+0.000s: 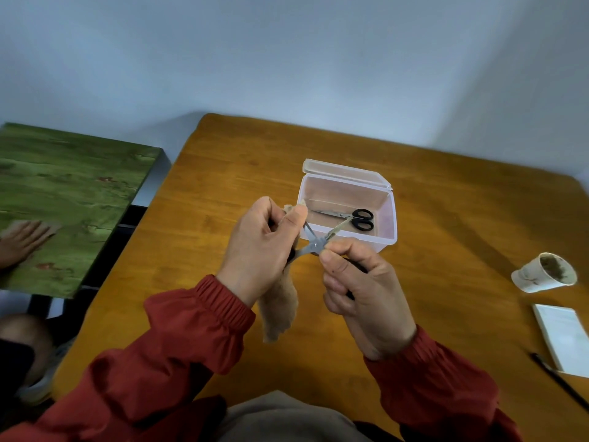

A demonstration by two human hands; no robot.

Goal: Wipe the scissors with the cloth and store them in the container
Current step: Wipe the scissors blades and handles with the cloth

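Above the wooden table point(446, 218), both hands hold a pair of scissors point(314, 244) with its blades spread apart. My right hand point(357, 282) grips its dark handle near the pivot. My left hand point(261, 247) pinches a beige cloth point(280, 311) round the tip of the left blade; the cloth hangs down below that hand. Just behind stands a clear plastic container point(387, 232) with its hinged lid open. Inside it lies a second pair of scissors point(357, 218) with black handles.
A stained paper cup point(545, 272) stands at the right, with a white notepad point(561, 339) and a black pen point(561, 381) nearer the front edge. A green-topped table point(70, 199) stands to the left, another person's hand point(22, 240) resting on it.
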